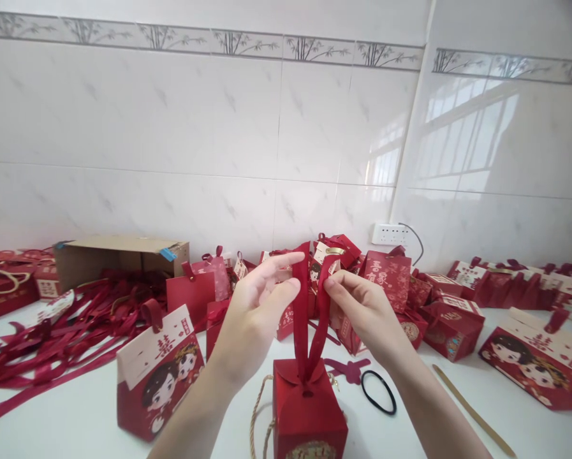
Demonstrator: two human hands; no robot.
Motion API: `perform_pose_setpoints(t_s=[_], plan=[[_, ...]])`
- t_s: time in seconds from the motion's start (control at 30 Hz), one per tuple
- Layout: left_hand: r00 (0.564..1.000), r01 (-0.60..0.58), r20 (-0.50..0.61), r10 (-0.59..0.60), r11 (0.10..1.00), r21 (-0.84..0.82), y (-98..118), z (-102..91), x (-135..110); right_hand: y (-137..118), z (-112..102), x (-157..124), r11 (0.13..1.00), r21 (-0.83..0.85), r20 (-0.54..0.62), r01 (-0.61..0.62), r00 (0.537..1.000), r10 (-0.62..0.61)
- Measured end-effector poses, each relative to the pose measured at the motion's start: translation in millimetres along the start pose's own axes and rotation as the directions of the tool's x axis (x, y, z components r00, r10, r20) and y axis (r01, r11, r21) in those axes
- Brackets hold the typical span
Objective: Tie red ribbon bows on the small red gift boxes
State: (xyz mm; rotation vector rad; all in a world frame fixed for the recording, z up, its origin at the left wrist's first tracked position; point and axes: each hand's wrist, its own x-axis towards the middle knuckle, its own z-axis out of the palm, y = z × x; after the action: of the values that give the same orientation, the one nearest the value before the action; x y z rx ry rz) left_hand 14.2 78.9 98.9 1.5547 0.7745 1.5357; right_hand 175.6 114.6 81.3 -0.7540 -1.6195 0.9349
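A small red gift box (pixel 309 414) stands upright in front of me at the table's near edge, with gold printing on its front. A dark red ribbon (pixel 301 325) rises from its top in two strands. At the left strand is my left hand (pixel 261 299), its fingertips against the ribbon near the upper end; how the fingers grip behind it is partly hidden. Thumb and forefinger of my right hand (pixel 362 306) pinch the right strand near its end. Beside the box hangs a twisted gold cord (pixel 253 414).
Loose red ribbons (pixel 99 325) spill from a cardboard box (pixel 123 245) at left. Printed gift boxes (pixel 159 382) stand on both sides, with several more behind. A black hair tie (pixel 379 392) and a gold strip (pixel 474 411) lie at right. A power strip (pixel 386 234) sits against the tiled wall.
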Motion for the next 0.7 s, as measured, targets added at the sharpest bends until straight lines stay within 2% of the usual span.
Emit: perform_pose_setpoints(t_s=[0.17, 0.33, 0.43, 0.5, 0.53, 0.57, 0.6, 0.67, 0.7], plan=[[0.999, -0.039, 0.017, 0.039, 0.999, -0.03, -3, -1.3, -1, 0, 4, 0, 1.0, -0.01, -0.113, 0.019, 0.993, -0.02], [0.999, -0.045, 0.029, 0.046, 0.998, -0.038, -4, -0.7, -1, -1, 8, 0, 0.997, -0.051, -0.148, 0.049, 0.987, -0.057], [0.996, -0.083, -0.017, 0.083, 0.997, -0.003, 1, -4.0, 0, -3, 0, -1, 0.995, -0.077, -0.103, 0.059, 0.992, -0.066], [0.992, -0.067, -0.099, 0.083, 0.986, 0.155, 8, -9.7, 1, -8, -14, -5, 0.995, -0.1, 0.002, 0.023, 1.0, -0.023], [0.986, -0.017, -0.151, 0.066, 0.952, 0.305, 11, -13.2, 1, -12, -23, -8, 0.993, -0.12, 0.085, -0.02, 0.996, 0.031], [0.977, 0.064, -0.21, 0.047, 0.868, 0.492, 13, -16.8, 1, -16, -31, -11, 0.986, -0.148, 0.188, -0.078, 0.976, 0.106], [0.967, 0.136, -0.252, 0.046, 0.741, 0.657, 15, -20.1, 2, -21, -39, -13, 0.971, -0.189, 0.3, -0.146, 0.933, 0.199], [0.965, 0.169, -0.244, 0.091, 0.492, 0.854, 15, -24.9, 3, -30, -49, -17, 0.918, -0.303, 0.47, -0.255, 0.798, 0.377], [0.977, 0.145, -0.197, 0.086, 0.41, 0.9, 13, -26.1, 3, -33, -51, -18, 0.886, -0.37, 0.509, -0.278, 0.737, 0.444]])
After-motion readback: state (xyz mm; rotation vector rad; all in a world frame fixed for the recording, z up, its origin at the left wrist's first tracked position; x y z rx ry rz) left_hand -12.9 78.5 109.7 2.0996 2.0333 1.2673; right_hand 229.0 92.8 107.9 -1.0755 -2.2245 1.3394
